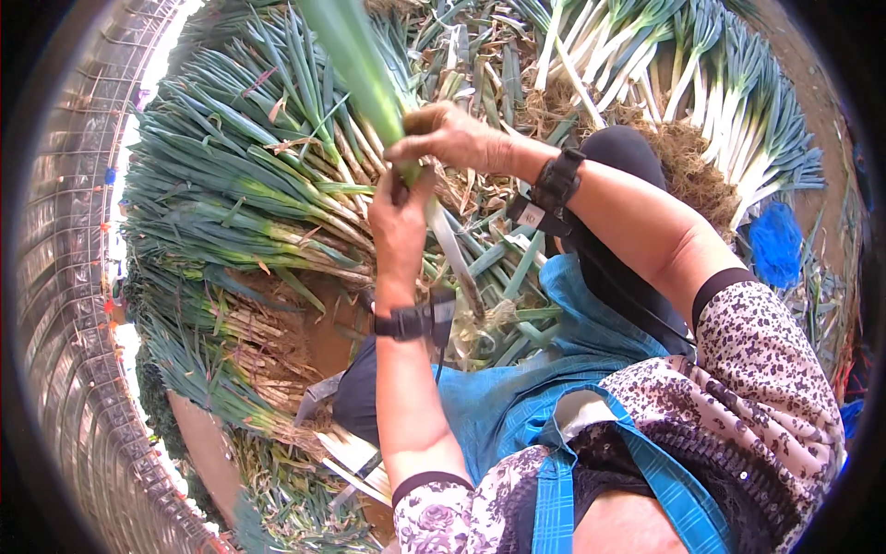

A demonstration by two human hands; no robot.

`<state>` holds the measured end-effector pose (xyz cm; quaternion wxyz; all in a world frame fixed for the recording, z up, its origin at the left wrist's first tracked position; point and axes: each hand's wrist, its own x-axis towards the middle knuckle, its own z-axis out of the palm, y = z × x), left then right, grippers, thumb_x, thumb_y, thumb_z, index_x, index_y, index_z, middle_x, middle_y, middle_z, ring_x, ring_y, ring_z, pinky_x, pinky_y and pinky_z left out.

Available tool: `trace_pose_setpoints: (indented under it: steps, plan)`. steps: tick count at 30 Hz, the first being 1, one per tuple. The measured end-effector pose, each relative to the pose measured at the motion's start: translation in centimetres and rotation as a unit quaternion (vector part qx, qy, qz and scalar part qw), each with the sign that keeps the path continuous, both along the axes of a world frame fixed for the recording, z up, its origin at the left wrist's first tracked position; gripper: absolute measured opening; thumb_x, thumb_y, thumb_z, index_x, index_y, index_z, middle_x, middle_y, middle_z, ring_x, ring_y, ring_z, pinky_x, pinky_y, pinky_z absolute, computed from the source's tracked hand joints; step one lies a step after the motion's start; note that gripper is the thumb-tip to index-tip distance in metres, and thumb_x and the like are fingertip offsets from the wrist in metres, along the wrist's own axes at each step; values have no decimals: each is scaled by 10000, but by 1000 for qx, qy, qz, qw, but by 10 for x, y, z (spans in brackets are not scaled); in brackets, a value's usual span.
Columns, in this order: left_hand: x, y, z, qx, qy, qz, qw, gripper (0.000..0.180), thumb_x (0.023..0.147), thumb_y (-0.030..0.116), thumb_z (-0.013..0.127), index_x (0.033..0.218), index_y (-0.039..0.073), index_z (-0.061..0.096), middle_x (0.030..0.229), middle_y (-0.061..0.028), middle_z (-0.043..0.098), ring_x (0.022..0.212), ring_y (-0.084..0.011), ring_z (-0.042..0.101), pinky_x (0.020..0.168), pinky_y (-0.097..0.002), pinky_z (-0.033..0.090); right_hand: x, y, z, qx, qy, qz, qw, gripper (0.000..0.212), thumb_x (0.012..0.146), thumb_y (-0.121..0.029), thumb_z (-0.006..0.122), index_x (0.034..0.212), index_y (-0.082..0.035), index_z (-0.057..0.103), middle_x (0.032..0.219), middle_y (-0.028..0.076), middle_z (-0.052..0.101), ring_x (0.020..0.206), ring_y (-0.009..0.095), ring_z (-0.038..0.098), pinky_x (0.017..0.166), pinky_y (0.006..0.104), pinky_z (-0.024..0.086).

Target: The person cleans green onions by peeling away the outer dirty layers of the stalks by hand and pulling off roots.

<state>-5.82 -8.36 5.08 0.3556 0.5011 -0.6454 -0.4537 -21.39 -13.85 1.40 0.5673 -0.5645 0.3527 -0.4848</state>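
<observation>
Between my hands a long green onion (pixel 449 245) slants across the middle of the view, its green leaves pointing up and away from me. Its white stalk runs down to a tuft of roots near my apron. My left hand (pixel 400 222) is closed around the upper stalk. Just above it, my right hand (pixel 454 138) pinches at the base of the leaves with thumb and fingers. What lies right under the fingers is hidden.
Untrimmed green onions (pixel 231 185) form a big pile on the left. Cleaner, white-stalked green onions (pixel 729 120) lie fanned out at the far right. Stripped leaves (pixel 480 69) litter the ground. A wire frame (pixel 83 240) curves along the left; a blue plastic bundle (pixel 775 245) sits at right.
</observation>
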Motion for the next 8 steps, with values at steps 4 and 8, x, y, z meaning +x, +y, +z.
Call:
trace_pose_setpoints:
  steps: [4,8]
  plan:
    - [23,-17,-4,26,220,52,974,267,943,165,595,1148,-6,593,934,-54,627,882,-141,591,787,-278,488,24,16,2,65,-125,43,989,581,918,-399,613,1314,15,514,946,101,668,835,114,602,715,262,509]
    - [73,-17,1,40,375,36,926,337,954,159,561,1243,-8,512,1173,-132,592,1026,-287,595,947,-427,492,30,19,-20,-18,114,78,990,714,882,-499,617,1369,-3,455,1227,172,612,1136,219,580,1000,333,440]
